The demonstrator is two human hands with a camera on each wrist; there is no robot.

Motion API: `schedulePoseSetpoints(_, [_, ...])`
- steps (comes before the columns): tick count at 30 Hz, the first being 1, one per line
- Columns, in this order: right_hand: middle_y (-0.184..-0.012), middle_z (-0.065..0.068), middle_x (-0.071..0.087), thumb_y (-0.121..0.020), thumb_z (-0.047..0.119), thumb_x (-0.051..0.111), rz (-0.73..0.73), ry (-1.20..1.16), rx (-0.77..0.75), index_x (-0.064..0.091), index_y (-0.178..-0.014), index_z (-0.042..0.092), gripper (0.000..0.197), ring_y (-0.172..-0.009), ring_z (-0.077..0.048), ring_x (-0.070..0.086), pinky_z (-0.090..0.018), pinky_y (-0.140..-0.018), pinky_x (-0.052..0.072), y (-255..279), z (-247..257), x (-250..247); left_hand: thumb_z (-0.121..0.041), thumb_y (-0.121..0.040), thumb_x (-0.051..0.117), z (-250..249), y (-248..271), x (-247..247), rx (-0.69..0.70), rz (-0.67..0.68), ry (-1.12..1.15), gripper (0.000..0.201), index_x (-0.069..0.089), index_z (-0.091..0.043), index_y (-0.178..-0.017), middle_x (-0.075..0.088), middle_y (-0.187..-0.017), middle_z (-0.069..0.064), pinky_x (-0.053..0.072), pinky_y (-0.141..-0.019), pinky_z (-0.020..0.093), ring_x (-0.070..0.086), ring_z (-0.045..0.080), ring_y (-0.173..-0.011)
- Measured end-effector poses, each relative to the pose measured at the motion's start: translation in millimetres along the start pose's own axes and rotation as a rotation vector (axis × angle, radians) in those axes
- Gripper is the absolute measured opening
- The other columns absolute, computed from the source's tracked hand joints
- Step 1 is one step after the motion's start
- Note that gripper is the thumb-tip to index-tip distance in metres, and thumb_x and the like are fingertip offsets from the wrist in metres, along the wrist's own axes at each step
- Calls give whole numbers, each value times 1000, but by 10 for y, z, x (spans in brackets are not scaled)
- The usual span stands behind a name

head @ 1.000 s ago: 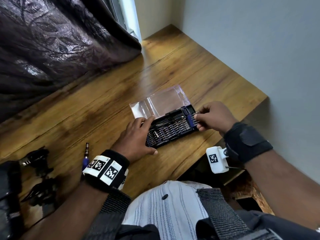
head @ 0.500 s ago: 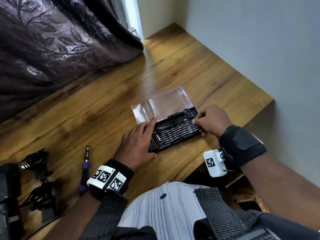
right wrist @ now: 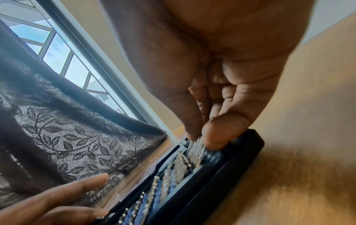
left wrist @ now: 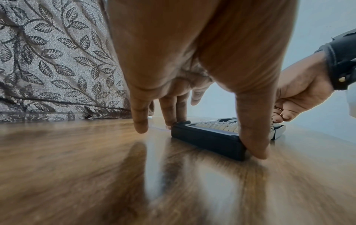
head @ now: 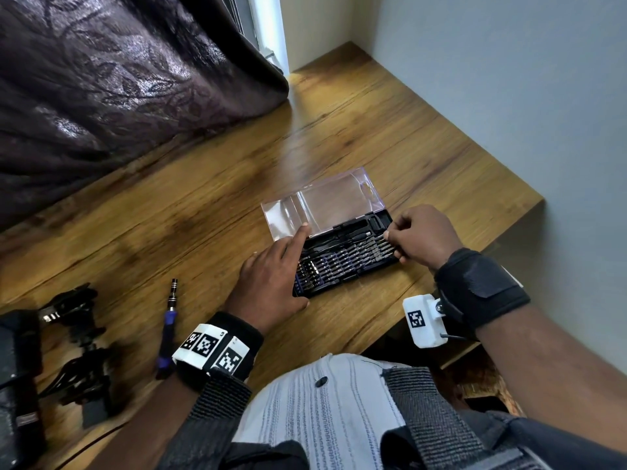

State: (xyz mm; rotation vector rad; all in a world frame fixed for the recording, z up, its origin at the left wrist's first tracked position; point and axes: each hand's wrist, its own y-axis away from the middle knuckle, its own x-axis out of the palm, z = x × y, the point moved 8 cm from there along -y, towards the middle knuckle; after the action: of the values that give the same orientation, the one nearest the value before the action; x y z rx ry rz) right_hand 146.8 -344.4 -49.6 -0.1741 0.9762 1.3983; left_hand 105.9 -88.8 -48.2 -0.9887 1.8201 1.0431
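A black bit case (head: 342,266) lies with its clear lid (head: 325,201) folded back on the wooden desk (head: 203,205). My left hand (head: 295,266) holds the case's left end, with the thumb (left wrist: 254,137) against the near corner and the fingers on the far edge. Its index finger reaches the lid. My right hand (head: 388,236) is at the right end, where thumb and forefinger pinch one of the upright metal bits (right wrist: 192,153). The right wrist view shows the right hand (right wrist: 200,137) over the case (right wrist: 221,175), which also appears in the left wrist view (left wrist: 208,137).
A blue and black screwdriver handle (head: 168,334) lies on the desk left of my left wrist. Black gear (head: 78,334) sits at the far left. A dark leaf-patterned curtain (head: 118,79) hangs along the back. A grey wall (head: 509,96) borders the desk's right edge.
My right hand has slid from the case's right end onto the bit row. My left index finger has stretched out to the lid's edge. The case has stayed put.
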Motion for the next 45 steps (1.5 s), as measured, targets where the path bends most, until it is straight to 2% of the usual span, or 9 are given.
schedulePoseSetpoints(8, [-62,-8,71,-88,12,75,6,51,-11,69,-73,7,17,-50,-17,68,-32,-53,59,-26,7,25,-39,-77,89,-17,6,-22,-17,3,15,136,-19,-36,-160,32,-164,-1,22,-123,45,38,19,-147])
schedulePoseSetpoints(11, [-63,-10,73,-88,20,75,54,97,-30,68,-70,10,21,-56,-24,72,-39,-65,62,-47,41,7,-41,-80,87,-26,23,-15,-8,19,7,131,-15,-34,-162,25,-167,-3,23,-123,43,32,18,-150])
schedulePoseSetpoints(15, [-65,-9,73,-92,29,68,45,114,-58,69,-74,13,25,-59,-27,73,-40,-70,61,-48,110,-90,-47,-79,85,8,61,27,7,98,67,132,-18,-37,-161,6,-173,-6,20,-125,44,12,17,-158])
schedulePoseSetpoints(18, [-66,-8,73,-92,30,67,22,88,-86,70,-76,15,23,-59,-27,72,-46,-71,62,-18,157,-139,-53,-87,75,147,154,-95,-54,51,136,116,-11,-37,-163,-4,-174,-7,17,-128,52,-4,16,-159])
schedulePoseSetpoints(23, [-67,-4,69,-90,39,69,15,117,-226,67,-71,15,30,-68,-27,69,-48,-70,60,153,441,-27,-34,-98,68,706,548,-471,-368,-160,157,79,23,-27,-163,28,-168,1,38,-116,45,35,26,-151])
schedulePoseSetpoints(29, [-68,-3,68,-90,39,69,170,153,-423,67,-73,17,28,-66,-23,68,-47,-66,60,427,990,560,-31,-95,72,1431,1116,-401,-686,-148,63,54,54,-11,-142,57,-140,21,44,-106,47,53,39,-130])
schedulePoseSetpoints(32, [-70,-1,66,-92,37,68,250,208,-518,70,-79,14,26,-69,-21,66,-36,-65,55,628,1234,870,-40,-94,72,1573,1302,-304,-819,-79,22,48,56,-8,-126,60,-126,22,49,-92,47,58,41,-118])
schedulePoseSetpoints(39, [-71,9,66,-94,32,67,473,279,-717,73,-87,17,18,-63,-6,62,-23,-60,49,1098,1498,1481,-29,-100,61,1662,1335,-243,-843,-106,44,27,60,-8,-116,64,-113,18,47,-78,43,63,41,-106])
schedulePoseSetpoints(45, [-82,9,70,-94,24,67,485,264,-823,74,-94,18,9,-67,-1,61,-17,-64,48,1313,1641,1596,-28,-105,53,1488,1335,-429,-673,-104,116,16,60,-17,-113,65,-106,7,39,-72,37,55,22,-86])
